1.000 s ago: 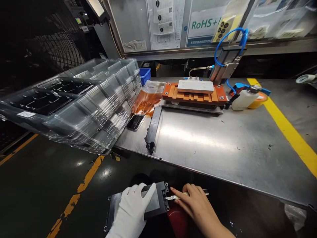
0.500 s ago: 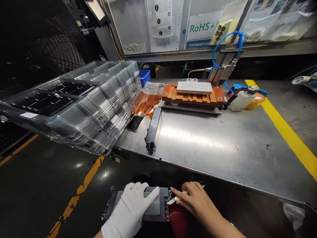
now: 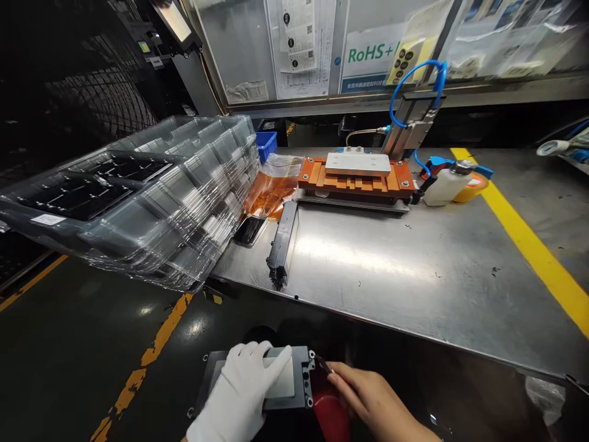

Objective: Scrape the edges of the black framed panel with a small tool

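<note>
We have the grey framed panel (image 3: 271, 380) low at six o'clock, off the bench and over the lap, held flat so its pale face looks up at us; our gloved left hand (image 3: 246, 393) lies spread across that face, fingers flat and pressing down, which we judge is what steadies it for fine work at its edge; the glove would also keep prints off the surface; our bare right hand (image 3: 368, 399) comes in from four o'clock with fingers pressed together in a pinch on a thin dark tool (image 3: 323, 366), its tip at the panel's right corner by the small screw lugs; whether the tip touches the frame we cannot tell; a red object (image 3: 329, 414) sits just under the panel's right end, partly hidden; moving outward, the steel bench (image 3: 414, 276) fills the middle, and a long black frame piece (image 3: 283, 242) lies at twelve o'clock from the panel, along the bench's left edge and near to hand; beyond it, at one o'clock, stands the orange fixture (image 3: 354, 178) with a white plate on top and a blue air hose (image 3: 405, 80) looping above; a white bottle (image 3: 444, 184) sits beside it at two o'clock; at ten o'clock a stack of clear trays (image 3: 151, 190) leans tilted, dark parts showing in the upper pockets.
</note>
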Demonstrator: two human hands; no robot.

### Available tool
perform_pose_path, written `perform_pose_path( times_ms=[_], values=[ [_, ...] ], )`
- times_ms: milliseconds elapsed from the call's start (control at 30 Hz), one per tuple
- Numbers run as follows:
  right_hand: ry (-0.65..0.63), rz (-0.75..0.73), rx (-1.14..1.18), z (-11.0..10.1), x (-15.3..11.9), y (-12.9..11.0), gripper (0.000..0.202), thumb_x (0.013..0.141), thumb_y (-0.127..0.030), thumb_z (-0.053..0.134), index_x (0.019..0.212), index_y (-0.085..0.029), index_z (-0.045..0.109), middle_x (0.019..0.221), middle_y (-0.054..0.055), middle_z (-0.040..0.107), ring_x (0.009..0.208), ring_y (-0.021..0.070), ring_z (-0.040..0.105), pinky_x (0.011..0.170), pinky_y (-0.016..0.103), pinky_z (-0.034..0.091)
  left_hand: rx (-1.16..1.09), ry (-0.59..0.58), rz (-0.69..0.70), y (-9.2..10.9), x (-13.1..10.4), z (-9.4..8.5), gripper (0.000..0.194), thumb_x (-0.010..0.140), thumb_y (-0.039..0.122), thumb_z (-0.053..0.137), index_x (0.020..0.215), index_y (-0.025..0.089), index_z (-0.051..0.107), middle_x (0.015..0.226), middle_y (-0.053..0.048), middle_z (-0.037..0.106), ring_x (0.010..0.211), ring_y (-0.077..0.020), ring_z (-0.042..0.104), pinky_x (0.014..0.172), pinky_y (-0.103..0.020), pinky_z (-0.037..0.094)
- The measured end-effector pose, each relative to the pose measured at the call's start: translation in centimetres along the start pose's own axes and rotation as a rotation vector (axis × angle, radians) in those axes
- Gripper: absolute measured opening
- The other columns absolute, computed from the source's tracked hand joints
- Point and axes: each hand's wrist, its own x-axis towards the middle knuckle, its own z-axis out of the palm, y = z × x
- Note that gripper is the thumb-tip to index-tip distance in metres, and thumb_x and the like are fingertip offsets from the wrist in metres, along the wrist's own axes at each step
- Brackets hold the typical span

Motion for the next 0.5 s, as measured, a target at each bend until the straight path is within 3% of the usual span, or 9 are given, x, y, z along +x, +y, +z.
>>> perform_pose_path(
  times_ms=[67,167,300,500],
  values=[
    [-0.065,0.189,0.221,0.7,-0.6,-0.9,0.049,0.104,-0.056,0.034,0.094,-0.024,0.07,0.067,-0.001,0.067,0.059,0.0163,0.063,0.056,0.024,0.048,0.064,0.075,-0.024,0.4,-0.1,0.9,0.088,0.059,0.002,0.06,0.142,0.03,0.046,0.119,-0.016,0.064,0.099,-0.034,0.063,0.084,-0.05,0.053],
    [-0.119,0.319,0.363,2.0,-0.9,-1.4,0.054,0.101,-0.063,0.035,0.088,-0.021,0.067,0.051,-0.004,0.056,0.048,0.0148,0.057,0.048,0.023,0.042,0.106,0.158,-0.036,1.0,-0.1,1.3,0.087,0.059,0.001,0.057,0.141,0.028,0.047,0.114,-0.016,0.066,0.097,-0.0331,0.064,0.081,-0.05,0.054],
    [-0.157,0.314,0.368,2.7,-0.4,-1.6,0.053,0.1,-0.061,0.037,0.083,-0.02,0.066,0.056,-0.003,0.06,0.053,0.0156,0.06,0.051,0.023,0.043,0.109,0.22,-0.035,1.5,-0.3,1.0,0.086,0.06,0.0,0.055,0.141,0.028,0.046,0.114,-0.015,0.065,0.095,-0.0302,0.063,0.081,-0.048,0.054],
    [-0.1,0.304,0.304,2.4,-0.4,-1.9,0.052,0.101,-0.057,0.038,0.076,-0.02,0.065,0.063,-0.001,0.062,0.063,0.0173,0.061,0.056,0.024,0.043,0.106,0.21,-0.043,1.2,-0.7,1.5,0.087,0.059,0.002,0.057,0.141,0.029,0.046,0.115,-0.014,0.063,0.095,-0.0308,0.062,0.079,-0.046,0.054]
  ],
)
